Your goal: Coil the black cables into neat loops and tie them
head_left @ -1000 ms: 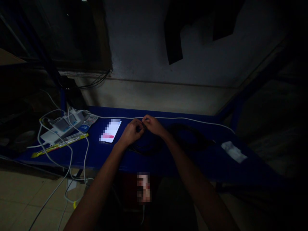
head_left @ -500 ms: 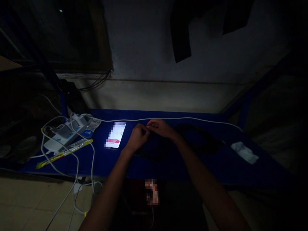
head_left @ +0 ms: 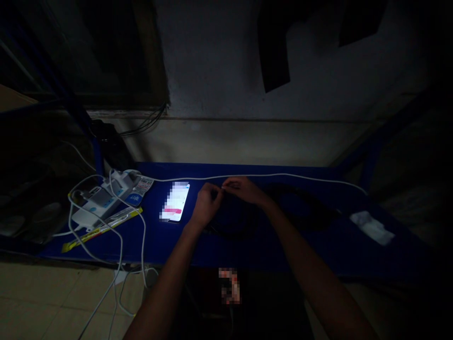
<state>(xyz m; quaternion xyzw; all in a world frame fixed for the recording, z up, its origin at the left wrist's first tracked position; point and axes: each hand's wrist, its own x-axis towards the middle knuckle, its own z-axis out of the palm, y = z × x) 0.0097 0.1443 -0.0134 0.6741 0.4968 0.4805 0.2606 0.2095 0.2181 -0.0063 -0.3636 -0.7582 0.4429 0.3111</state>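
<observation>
In dim light, my left hand [head_left: 207, 204] and my right hand [head_left: 244, 189] meet over the middle of a blue table [head_left: 283, 245]. Both hands have their fingers pinched together on a thin dark cable [head_left: 230, 226], whose loops lie on the table beneath them. A lit phone [head_left: 175, 202] lies face up just left of my left hand.
A white power strip [head_left: 102, 200] with white cords stands at the table's left end, beside a yellow packaged item [head_left: 102, 229]. A white cable [head_left: 283, 175] runs along the table's back edge. A white crumpled thing [head_left: 371, 226] lies at the right. Dark cloth hangs on the wall.
The view has drifted, so everything sits further right in the frame. My hands have stayed together on the cable with only slight finger movement.
</observation>
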